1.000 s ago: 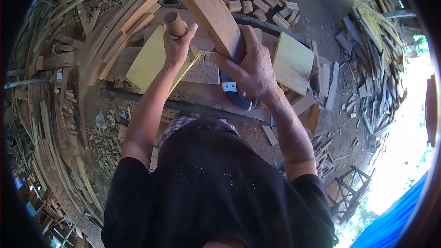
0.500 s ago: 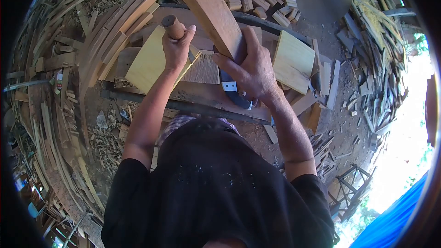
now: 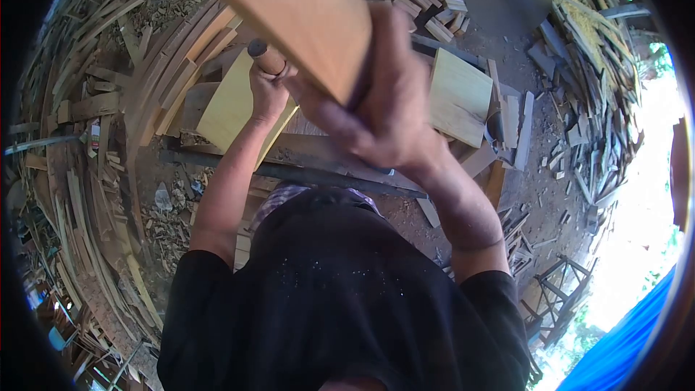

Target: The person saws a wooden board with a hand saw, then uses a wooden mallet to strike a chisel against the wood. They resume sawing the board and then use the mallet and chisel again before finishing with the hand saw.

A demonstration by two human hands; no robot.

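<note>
My left hand (image 3: 268, 94) is closed round the round wooden handle of a chisel (image 3: 271, 59), held upright at the pale yellow board (image 3: 230, 101). The chisel's blade is hidden now behind my hands. My right hand (image 3: 394, 101) grips the lower end of a thick wooden block (image 3: 297, 7), raised close to the camera and slightly blurred. The block slants up to the left, above the chisel and apart from it as far as I can see. Beneath my right hand, the middle of the work surface is mostly covered.
A second pale yellow board (image 3: 460, 98) lies to the right. Several small cut blocks (image 3: 439, 29) are on the ground beyond. Long curved strips of wood (image 3: 184, 65) are stacked at the left, and a dark bar (image 3: 326, 178) crosses in front of my lap.
My right hand has lifted the wooden block up toward the camera and to the left. My left hand keeps hold of the chisel and has shifted slightly left.
</note>
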